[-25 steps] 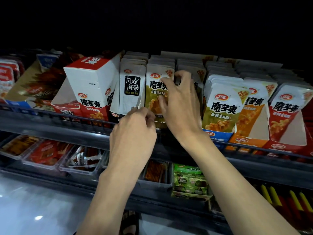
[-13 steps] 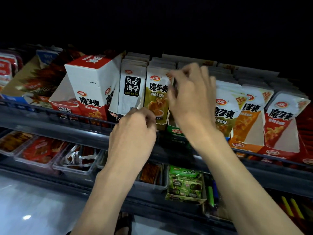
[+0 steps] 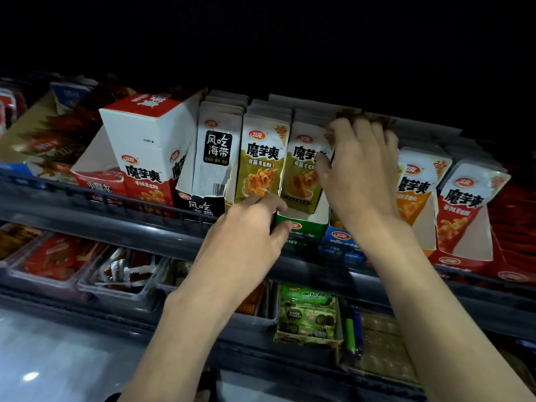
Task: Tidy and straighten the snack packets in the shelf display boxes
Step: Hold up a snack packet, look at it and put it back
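The left hand [image 3: 246, 227] has slid right to the foot of the olive packets [image 3: 262, 169] in the green display box [image 3: 301, 224]; whether its grip pinches there I cannot tell. Beyond it the right hand [image 3: 359, 175], grip apart with fingers spread flat, has moved on to the row above the blue display box [image 3: 339, 236], leaving the olive rows upright

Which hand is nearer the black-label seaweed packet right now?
Left. The left hand is just below and right of the seaweed packet, reaching the neighbouring green packet. The right hand is farther right, at the far edge of the second green packet.
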The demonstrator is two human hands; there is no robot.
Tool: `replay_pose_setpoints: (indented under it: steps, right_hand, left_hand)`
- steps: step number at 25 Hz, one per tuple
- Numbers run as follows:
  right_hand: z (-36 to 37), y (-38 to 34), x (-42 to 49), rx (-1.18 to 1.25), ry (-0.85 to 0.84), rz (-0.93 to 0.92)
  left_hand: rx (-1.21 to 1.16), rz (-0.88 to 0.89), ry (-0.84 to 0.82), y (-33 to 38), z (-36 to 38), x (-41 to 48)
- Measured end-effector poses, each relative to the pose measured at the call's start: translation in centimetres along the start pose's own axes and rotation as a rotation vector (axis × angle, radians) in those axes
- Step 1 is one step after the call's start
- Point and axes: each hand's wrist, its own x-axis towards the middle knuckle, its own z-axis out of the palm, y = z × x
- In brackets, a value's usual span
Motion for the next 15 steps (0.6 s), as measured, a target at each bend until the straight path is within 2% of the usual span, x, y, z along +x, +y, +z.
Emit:
replay_pose_setpoints:
  steps: [3, 8, 11, 13, 15]
  right_hand:
    - [0.0, 0.2, -0.1, 0.129, 0.052, -0.005]
    - [0.2, 0.9, -0.7, 0.235, 0.043, -0.008]
    - [-0.8, 1.3, -0.5, 0.502, 0.045, 0.084]
    - [-2.0, 1.7, -0.1, 0.703, 0.124, 0.145]
    - [-3.3, 2.1, 0.1, 0.87, 0.21, 0.188]
  left_hand:
    - [0.0, -0.003, 0.006, 0.1, -0.1, 0.0]
    - [0.007, -0.023, 0.018, 0.4, -0.1, -0.1]
    - [0.012, -0.033, 0.034, 0.5, 0.0, 0.0]
    - [-0.023, -0.038, 0.093, 0.5, 0.0, 0.2]
    - [-0.159, -0.058, 0.179, 0.8, 0.0, 0.4]
